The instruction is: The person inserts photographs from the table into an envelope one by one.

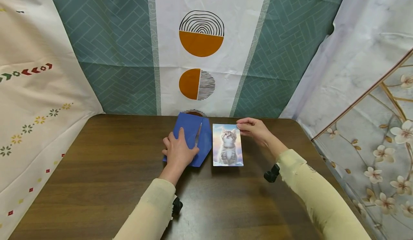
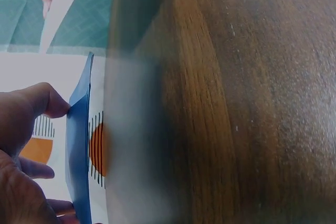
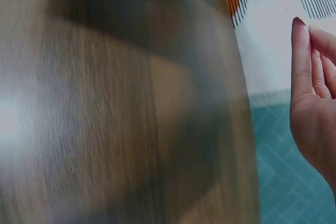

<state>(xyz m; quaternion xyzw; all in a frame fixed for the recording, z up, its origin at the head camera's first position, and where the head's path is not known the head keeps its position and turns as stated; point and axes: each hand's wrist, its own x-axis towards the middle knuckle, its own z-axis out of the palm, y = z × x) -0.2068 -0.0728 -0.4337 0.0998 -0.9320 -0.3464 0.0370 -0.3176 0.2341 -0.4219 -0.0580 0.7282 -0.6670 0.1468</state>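
My left hand [image 1: 179, 151] grips a blue envelope [image 1: 189, 124] across its face, thumb near the flap side and fingers spread toward the far left edge. A narrow pale slit shows along the envelope's opening. Seen edge-on in the left wrist view, the envelope [image 2: 79, 145] stands off the tabletop. Just to its right, my right hand [image 1: 256, 130] pinches a card with a kitten picture [image 1: 228, 146] by its upper right edge. The card is upright to the head camera, its picture facing me. In the right wrist view the thumb and fingers [image 3: 301, 51] meet at their tips; the card is hidden there.
A dark brown wooden table [image 1: 106, 182] lies below both hands. Behind its far edge hangs a green and white patterned cloth [image 1: 129, 82]. Printed cloths also hang at the left [image 1: 38, 100] and right [image 1: 361, 100]. Black wrist cameras sit at both cuffs.
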